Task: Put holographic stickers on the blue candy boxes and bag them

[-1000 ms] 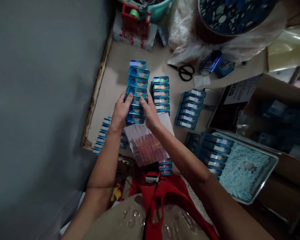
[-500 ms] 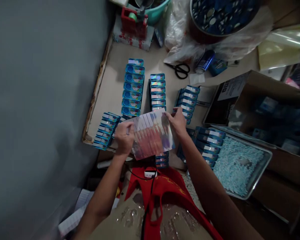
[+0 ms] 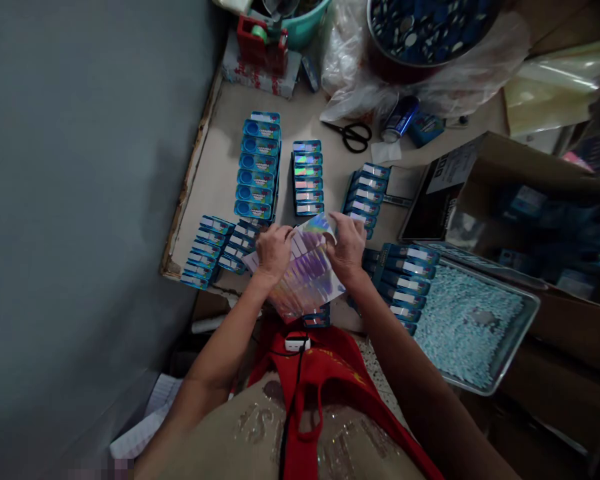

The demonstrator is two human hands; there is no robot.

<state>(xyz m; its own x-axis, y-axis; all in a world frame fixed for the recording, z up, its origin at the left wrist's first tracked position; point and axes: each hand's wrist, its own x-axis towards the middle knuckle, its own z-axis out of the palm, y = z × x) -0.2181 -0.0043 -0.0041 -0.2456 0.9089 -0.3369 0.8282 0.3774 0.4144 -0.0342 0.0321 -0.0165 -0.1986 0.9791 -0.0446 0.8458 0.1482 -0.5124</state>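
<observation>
Both my hands are on a shiny holographic sticker sheet [image 3: 307, 280] held over the near edge of the board. My left hand [image 3: 274, 252] pinches its upper left part, fingers closed. My right hand [image 3: 347, 248] grips the sheet's upper right corner, which curls up. Just beyond the sheet stand rows of small blue boxes: one row with round windows [image 3: 257, 170], a middle row with shiny labels [image 3: 307, 177] and a right row [image 3: 367, 195]. More blue boxes lie to the left [image 3: 207, 250] and right [image 3: 407, 280] of my hands.
A metal tray of pale blue pellets [image 3: 473, 327] sits at the right. Black scissors [image 3: 353, 135], a blue can [image 3: 400, 119], a red tape dispenser [image 3: 260, 37], a tub of blue pieces [image 3: 425, 27] in plastic and an open cardboard box [image 3: 505, 193] crowd the back and right. A grey wall [image 3: 80, 200] is left.
My hands left the windowed row of boxes and took up the sticker sheet. They have since closed in on its top edge, and its right corner now curls up.
</observation>
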